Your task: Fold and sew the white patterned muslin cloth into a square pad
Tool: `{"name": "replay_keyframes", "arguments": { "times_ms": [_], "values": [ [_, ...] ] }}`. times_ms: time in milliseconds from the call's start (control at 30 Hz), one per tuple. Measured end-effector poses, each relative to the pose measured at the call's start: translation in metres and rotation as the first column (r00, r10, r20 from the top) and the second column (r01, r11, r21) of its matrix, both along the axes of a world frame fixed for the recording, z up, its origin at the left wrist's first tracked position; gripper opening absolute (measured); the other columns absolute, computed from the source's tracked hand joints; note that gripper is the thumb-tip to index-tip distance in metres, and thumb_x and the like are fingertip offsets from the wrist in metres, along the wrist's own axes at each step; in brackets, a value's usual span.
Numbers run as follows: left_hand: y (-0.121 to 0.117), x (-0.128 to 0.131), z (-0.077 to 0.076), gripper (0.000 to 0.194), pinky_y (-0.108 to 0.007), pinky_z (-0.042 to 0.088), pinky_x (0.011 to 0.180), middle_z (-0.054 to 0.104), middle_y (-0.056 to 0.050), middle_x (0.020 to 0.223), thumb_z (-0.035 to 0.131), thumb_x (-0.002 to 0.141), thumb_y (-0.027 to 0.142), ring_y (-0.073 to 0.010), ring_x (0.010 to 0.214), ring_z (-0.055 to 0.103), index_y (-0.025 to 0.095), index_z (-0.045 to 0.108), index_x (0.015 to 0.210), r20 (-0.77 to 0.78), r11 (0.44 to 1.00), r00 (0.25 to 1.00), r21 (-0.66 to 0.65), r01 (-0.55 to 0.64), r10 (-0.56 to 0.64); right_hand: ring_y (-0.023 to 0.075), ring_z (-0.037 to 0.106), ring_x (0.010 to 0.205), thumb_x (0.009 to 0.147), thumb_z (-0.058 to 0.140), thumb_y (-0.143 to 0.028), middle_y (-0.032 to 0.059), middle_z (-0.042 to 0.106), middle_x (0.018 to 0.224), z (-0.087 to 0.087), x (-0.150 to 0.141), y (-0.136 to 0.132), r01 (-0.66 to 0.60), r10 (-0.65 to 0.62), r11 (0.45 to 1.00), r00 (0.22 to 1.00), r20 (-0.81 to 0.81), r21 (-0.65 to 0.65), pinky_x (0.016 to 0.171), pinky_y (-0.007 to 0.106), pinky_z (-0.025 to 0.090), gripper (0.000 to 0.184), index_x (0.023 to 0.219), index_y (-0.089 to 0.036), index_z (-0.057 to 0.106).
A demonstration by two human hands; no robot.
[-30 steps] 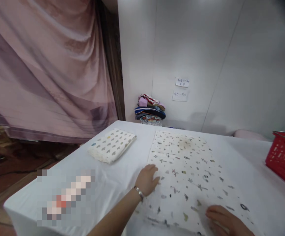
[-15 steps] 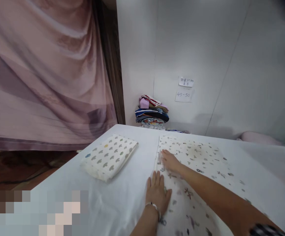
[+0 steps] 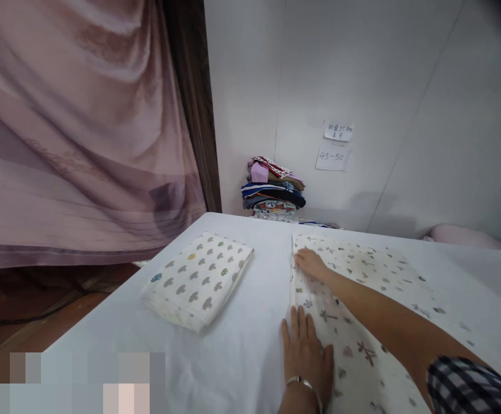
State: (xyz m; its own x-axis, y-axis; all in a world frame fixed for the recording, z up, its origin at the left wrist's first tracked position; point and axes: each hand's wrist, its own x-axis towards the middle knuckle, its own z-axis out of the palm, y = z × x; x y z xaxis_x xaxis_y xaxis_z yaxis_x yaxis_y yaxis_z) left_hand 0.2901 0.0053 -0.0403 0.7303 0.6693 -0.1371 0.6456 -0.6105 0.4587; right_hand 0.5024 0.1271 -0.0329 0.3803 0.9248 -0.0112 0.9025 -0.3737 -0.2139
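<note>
A white cloth (image 3: pixel 388 276) printed with small palm trees and other motifs lies spread on the white table, its straight left edge running away from me. My left hand (image 3: pixel 307 345), with a bracelet at the wrist, rests flat across the near part of that edge, fingers stretched. Farther along, my right hand (image 3: pixel 313 264) has its fingers bent at the edge and seems to pinch the fabric; its thumb is hidden. To the left sits a folded white cloth (image 3: pixel 201 273) with grey mushroom shapes, touched by neither hand.
The white table (image 3: pixel 250 356) reaches back towards a pale wall with two paper notes (image 3: pixel 334 156). Behind its far edge rises a stack of folded clothes (image 3: pixel 272 187). A pink curtain (image 3: pixel 81 132) hangs at the left, and a pinkish rounded thing (image 3: pixel 466 238) shows at the far right.
The view has shifted, so the table's things appear slightly farther right or lower. My right hand's fingers look more bent at the cloth's edge. My left hand still lies flat on the cloth.
</note>
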Motion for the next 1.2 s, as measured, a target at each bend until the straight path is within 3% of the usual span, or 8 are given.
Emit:
{"name": "replay_keyframes", "arguments": {
  "times_ms": [133,300,500,833,933,1100,1200],
  "values": [
    [0.0,-0.001,0.003,0.073,-0.05,-0.001,0.113,0.004,-0.007,0.15,0.027,0.085,0.057,-0.0256,0.138,-0.006,0.013,0.021,0.142,-0.007,1.0,1.0,-0.022,0.003,-0.003,0.0228,0.058,0.097,0.088,0.037,-0.037,0.0116,0.064,0.104,0.009,0.007,0.028,0.143,-0.143,0.99,0.99,-0.007,-0.003,0.075,0.029,0.04,0.035,0.101,-0.016,0.062],
    [-0.001,0.0,0.001,0.072,-0.052,-0.002,0.112,0.003,-0.007,0.15,0.025,0.086,0.057,-0.0265,0.138,-0.007,0.013,0.02,0.142,-0.004,1.0,1.0,-0.015,0.007,-0.007,0.0241,0.059,0.092,0.077,0.054,-0.04,0.0115,0.064,0.1,-0.002,0.013,0.039,0.213,-0.213,0.977,0.976,-0.038,-0.007,0.068,0.028,0.04,0.035,0.103,-0.016,0.058],
    [0.0,0.001,0.002,0.073,-0.05,-0.004,0.112,0.003,-0.006,0.151,0.025,0.085,0.057,-0.0257,0.138,-0.009,0.013,0.02,0.142,-0.015,1.0,1.0,-0.025,0.003,-0.004,0.0168,0.059,0.089,0.079,0.055,-0.037,0.0047,0.065,0.098,-0.011,0.032,0.037,0.178,-0.174,0.984,0.98,-0.098,0.033,0.067,0.022,0.038,0.024,0.093,-0.019,0.061],
    [0.001,0.0,0.002,0.074,-0.05,-0.002,0.113,0.003,-0.006,0.151,0.026,0.085,0.058,-0.0258,0.139,-0.007,0.013,0.019,0.143,-0.019,1.0,1.0,-0.028,0.005,-0.006,0.0165,0.059,0.083,0.08,0.049,-0.025,0.0044,0.066,0.091,-0.005,0.033,0.033,0.082,-0.078,0.996,0.993,-0.089,0.033,0.068,0.023,0.038,0.036,0.116,-0.02,0.049],
    [0.001,0.001,-0.002,0.073,-0.051,0.0,0.113,0.005,-0.006,0.151,0.026,0.085,0.058,-0.0271,0.139,-0.004,0.014,0.021,0.143,-0.025,1.0,1.0,0.008,0.005,-0.005,0.0162,0.059,0.086,0.081,0.047,-0.023,0.0039,0.066,0.095,-0.001,0.031,0.033,0.023,-0.023,1.0,0.998,-0.064,0.003,0.071,0.023,0.039,0.037,0.118,-0.021,0.049],
    [0.0,0.003,-0.008,0.073,-0.052,0.003,0.113,0.006,-0.007,0.151,0.026,0.085,0.059,-0.0285,0.139,-0.004,0.014,0.02,0.143,-0.01,1.0,1.0,0.019,0.007,-0.007,0.0181,0.055,0.101,0.08,0.045,-0.018,0.0042,0.063,0.11,0.007,0.029,0.034,-0.045,0.046,0.997,0.999,0.005,-0.069,0.081,0.024,0.039,0.027,0.101,-0.022,0.062],
    [0.0,0.003,-0.006,0.074,-0.052,0.001,0.113,0.005,-0.007,0.151,0.025,0.085,0.059,-0.0279,0.139,-0.004,0.013,0.019,0.143,-0.006,1.0,1.0,-0.003,0.008,-0.008,0.021,0.055,0.103,0.079,0.047,-0.017,0.0055,0.061,0.115,0.012,0.028,0.035,-0.052,0.058,0.992,0.997,0.051,-0.116,0.081,0.027,0.041,0.03,0.104,-0.023,0.063]
  ]
}}
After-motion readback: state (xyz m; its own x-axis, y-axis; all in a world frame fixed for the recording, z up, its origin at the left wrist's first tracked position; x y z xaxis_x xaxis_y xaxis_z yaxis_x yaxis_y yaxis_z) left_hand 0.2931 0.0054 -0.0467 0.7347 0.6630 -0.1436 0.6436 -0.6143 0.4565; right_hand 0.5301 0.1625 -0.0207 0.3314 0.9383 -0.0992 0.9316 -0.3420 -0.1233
